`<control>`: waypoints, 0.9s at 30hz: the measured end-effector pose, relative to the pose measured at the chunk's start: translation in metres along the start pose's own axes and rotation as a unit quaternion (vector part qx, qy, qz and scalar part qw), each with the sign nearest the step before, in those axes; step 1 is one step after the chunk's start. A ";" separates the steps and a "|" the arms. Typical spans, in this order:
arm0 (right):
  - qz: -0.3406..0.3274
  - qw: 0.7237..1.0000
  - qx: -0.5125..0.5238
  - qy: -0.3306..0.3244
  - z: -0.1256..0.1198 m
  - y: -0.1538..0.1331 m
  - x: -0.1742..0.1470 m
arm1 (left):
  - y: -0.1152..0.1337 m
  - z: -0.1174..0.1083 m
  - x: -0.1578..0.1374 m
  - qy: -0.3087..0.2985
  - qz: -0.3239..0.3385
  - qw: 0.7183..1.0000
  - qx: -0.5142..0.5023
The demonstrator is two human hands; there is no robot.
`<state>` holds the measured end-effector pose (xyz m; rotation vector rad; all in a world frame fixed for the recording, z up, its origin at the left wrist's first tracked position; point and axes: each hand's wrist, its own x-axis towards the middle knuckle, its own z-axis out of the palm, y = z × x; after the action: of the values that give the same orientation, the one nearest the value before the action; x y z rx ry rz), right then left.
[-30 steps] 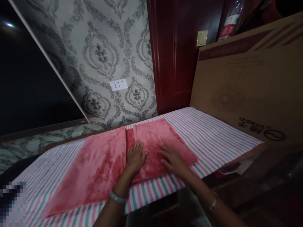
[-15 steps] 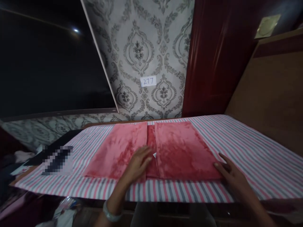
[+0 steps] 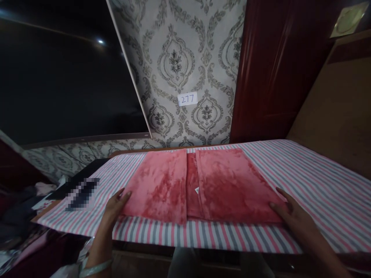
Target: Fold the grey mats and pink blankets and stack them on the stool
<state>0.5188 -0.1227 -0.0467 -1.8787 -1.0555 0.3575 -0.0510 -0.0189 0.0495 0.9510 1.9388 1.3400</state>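
Note:
A plush pinkish-red cloth (image 3: 232, 185) lies flat on a striped sheet. Its two sides are folded inward, leaving a narrow strip of darker pile between them, where a small white label (image 3: 197, 190) shows. At the cloth's left edge is my left hand (image 3: 114, 206), thumb over the fabric and index finger apart from it, a pale bangle on the wrist. My right hand (image 3: 292, 214) rests at the near right corner, its thumb on the cloth and index finger stretched out above the sheet. The undersides of both hands are hidden.
The striped sheet (image 3: 319, 200) covers the table. Behind it stand a large dark screen (image 3: 66, 77), patterned wallpaper with a paper (image 3: 188, 99) marked 277, and a dark red panel (image 3: 261, 77). A brown board (image 3: 342, 100) rises at right; a blurred-out item (image 3: 82, 194) lies at left.
My left hand has moved left from the middle gap to the cloth's left edge. My right hand stays at the right corner. The view has shifted slightly.

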 end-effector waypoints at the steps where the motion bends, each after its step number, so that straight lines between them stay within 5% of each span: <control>1: 0.021 1.000 0.001 -0.009 -0.001 0.000 0.000 | 0.001 -0.001 -0.002 -0.009 -0.030 0.999 -0.012; 5: 0.045 0.998 0.032 -0.011 -0.005 -0.010 -0.007 | 0.005 -0.010 -0.010 -0.067 -0.070 0.994 -0.041; 12: -0.072 0.988 0.085 0.108 -0.001 -0.071 -0.036 | -0.007 -0.022 -0.015 -0.153 -0.069 0.971 -0.170; 19: -0.101 0.950 0.263 -0.138 0.057 -0.127 -0.049 | -0.017 -0.003 -0.033 -0.088 -0.072 0.932 -0.345; 23: -0.087 0.858 0.360 -0.355 0.095 -0.171 -0.055 | -0.007 0.013 -0.040 -0.040 -0.099 0.911 -0.398; 27: -0.097 0.788 0.400 -0.459 0.144 -0.217 -0.042 | 0.021 0.023 -0.046 -0.034 0.018 0.927 -0.372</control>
<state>0.2920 -0.0274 0.0488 -0.7521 -1.3759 1.4397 -0.0021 -0.0394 0.0655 0.6302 1.1813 1.8316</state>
